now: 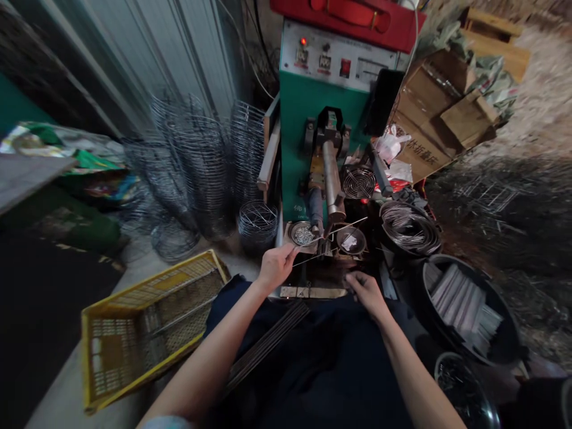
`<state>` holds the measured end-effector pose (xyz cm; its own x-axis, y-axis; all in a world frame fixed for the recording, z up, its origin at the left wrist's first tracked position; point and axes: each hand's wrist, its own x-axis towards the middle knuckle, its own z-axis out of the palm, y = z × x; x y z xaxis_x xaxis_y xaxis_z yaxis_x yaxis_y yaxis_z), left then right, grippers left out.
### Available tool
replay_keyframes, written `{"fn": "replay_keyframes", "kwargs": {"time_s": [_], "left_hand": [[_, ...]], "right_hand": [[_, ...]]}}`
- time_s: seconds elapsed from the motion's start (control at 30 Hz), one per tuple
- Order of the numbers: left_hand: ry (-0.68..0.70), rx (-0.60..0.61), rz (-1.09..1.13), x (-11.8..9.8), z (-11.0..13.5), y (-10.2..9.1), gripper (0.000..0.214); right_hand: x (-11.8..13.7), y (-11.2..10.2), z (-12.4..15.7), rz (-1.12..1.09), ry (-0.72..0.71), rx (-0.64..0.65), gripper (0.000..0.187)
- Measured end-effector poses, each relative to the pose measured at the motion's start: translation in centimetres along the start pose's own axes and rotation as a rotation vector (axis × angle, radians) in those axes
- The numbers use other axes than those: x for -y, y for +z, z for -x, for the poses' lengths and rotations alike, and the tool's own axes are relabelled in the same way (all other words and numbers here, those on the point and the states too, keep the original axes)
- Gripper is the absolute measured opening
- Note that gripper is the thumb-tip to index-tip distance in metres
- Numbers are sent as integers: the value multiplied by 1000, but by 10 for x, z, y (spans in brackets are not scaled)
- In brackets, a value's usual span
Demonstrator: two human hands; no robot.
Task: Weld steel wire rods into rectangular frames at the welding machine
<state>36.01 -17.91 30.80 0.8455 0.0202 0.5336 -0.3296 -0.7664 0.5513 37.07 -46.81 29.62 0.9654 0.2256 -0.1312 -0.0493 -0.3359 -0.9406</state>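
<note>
My left hand [277, 266] pinches a thin metal wire [344, 227], which slants up to the right past the tips of a welding machine [295, 149]. A second thin rod lies just below it. To the right, my right hand [364, 292] has thumb and fingers pressed together below the machine's arms; whatever is between them is too small to make out. A dish of small shiny metal pieces [302, 233] sits just beyond my left hand. Another round dish [360, 244] holds something white. A bundle of straight metal rods [272, 339] rests across my lap.
Tall stacks of wire rings and baskets [199, 167] stand left of the machine. A yellow plastic crate [152, 292] with rods is at my left. On the right are coiled wire [409, 229], a black tub [504, 351] of grey strips, and a cardboard box [429, 119].
</note>
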Motion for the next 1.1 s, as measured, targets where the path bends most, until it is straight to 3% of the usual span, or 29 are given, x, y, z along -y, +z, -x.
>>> {"fn": "replay_keyframes", "kwargs": {"time_s": [0.17,0.3,0.5,0.93,1.03,1.1], "left_hand": [[30,4,-36,-4,-1,-8,38],[64,68,-90,-13,6,-13,37],[98,110,-157,-21,17,-9,37],[30,179,-312,0,27,-25,39],[32,228,-410,13,31,-37,39],[2,280,-484,27,37,-56,38]], "right_hand": [[-29,-48,46,523,-144,-218,37],[-45,-71,63,636,-128,-388,41],[-52,-77,63,620,-138,-462,47],[-64,-86,66,716,-113,-516,55],[-64,-88,67,730,-100,-521,55],[-66,-92,67,771,-74,-546,55]]}}
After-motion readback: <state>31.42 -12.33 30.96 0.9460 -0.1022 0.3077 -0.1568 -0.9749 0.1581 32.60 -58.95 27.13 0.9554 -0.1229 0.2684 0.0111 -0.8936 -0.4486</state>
